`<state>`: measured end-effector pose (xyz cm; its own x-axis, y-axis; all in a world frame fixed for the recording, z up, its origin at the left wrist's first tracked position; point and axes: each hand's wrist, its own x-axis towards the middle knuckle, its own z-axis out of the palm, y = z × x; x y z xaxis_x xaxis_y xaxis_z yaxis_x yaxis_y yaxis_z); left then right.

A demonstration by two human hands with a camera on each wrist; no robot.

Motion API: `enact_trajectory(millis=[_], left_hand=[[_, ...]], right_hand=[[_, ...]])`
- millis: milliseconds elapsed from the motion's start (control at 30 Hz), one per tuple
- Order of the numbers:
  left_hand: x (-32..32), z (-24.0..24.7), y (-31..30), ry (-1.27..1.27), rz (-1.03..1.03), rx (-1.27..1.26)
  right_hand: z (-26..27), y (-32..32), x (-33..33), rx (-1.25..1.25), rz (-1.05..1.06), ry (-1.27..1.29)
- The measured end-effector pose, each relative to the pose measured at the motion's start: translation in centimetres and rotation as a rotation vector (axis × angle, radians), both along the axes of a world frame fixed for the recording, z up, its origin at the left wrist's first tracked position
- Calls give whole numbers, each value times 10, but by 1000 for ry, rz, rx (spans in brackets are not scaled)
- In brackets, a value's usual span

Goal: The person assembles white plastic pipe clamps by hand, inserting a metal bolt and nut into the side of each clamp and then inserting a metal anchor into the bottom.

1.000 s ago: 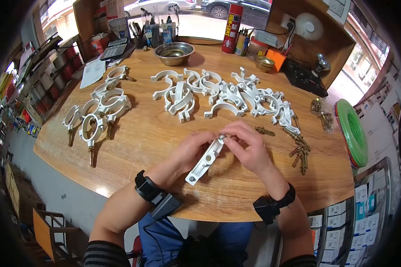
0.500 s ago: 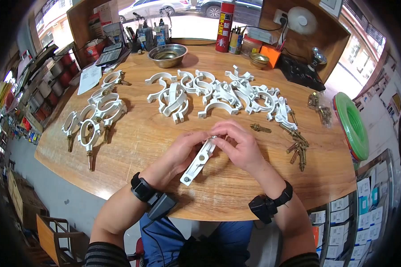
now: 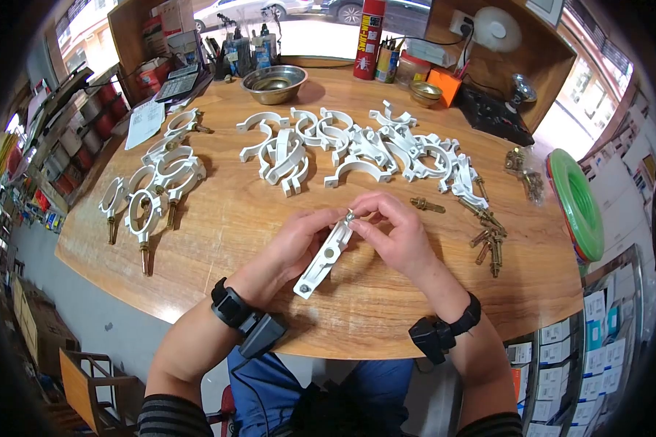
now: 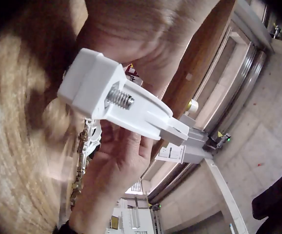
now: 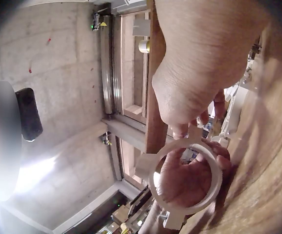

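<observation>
A white pipe clamp (image 3: 318, 271), closed into a ring, is held over the front middle of the table. My left hand (image 3: 297, 239) grips it from the left, near its far end. At that end, the thumb and index finger of my right hand (image 3: 399, 237) pinch a small metal screw (image 3: 350, 216). Another screw's threaded end (image 4: 121, 99) sticks out at the clamp's near end in the left wrist view. From the right wrist, the round opening of the clamp (image 5: 215, 187) faces the camera, and my left hand (image 5: 184, 183) shows through it.
Loose white clamp halves (image 3: 364, 171) lie piled across the table's middle. Assembled clamps with bolts (image 3: 144, 218) are at left. Brass-coloured anchor bolts (image 3: 494, 240) lie at right, one single bolt (image 3: 427, 206) nearer my right hand. A metal bowl (image 3: 275, 84) stands behind.
The view has shifted a little. The right fingers closed over the screw half a second ago and now sit slightly apart around it, leaving it visible. The left hand keeps its grip.
</observation>
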<state>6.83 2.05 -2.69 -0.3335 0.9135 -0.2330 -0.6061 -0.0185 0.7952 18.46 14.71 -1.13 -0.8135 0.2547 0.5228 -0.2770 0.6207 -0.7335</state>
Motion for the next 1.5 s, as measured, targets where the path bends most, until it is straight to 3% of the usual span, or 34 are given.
enact_trajectory(millis=[100, 300, 1000, 1233, 1300, 1500], left_hand=[[2, 4, -1, -8, 7, 15], [2, 3, 0, 2, 20, 0], [1, 2, 0, 36, 31, -2], [2, 7, -1, 9, 54, 14], [2, 6, -1, 8, 49, 22], [2, 6, 0, 25, 14, -18]], right_hand=[[-1, 0, -3, 42, 5, 112], [-2, 1, -2, 0, -6, 10], [0, 6, -3, 138, 59, 104], [1, 0, -3, 40, -23, 66], [-1, 4, -5, 194, 32, 134], [-3, 5, -3, 42, 36, 35]])
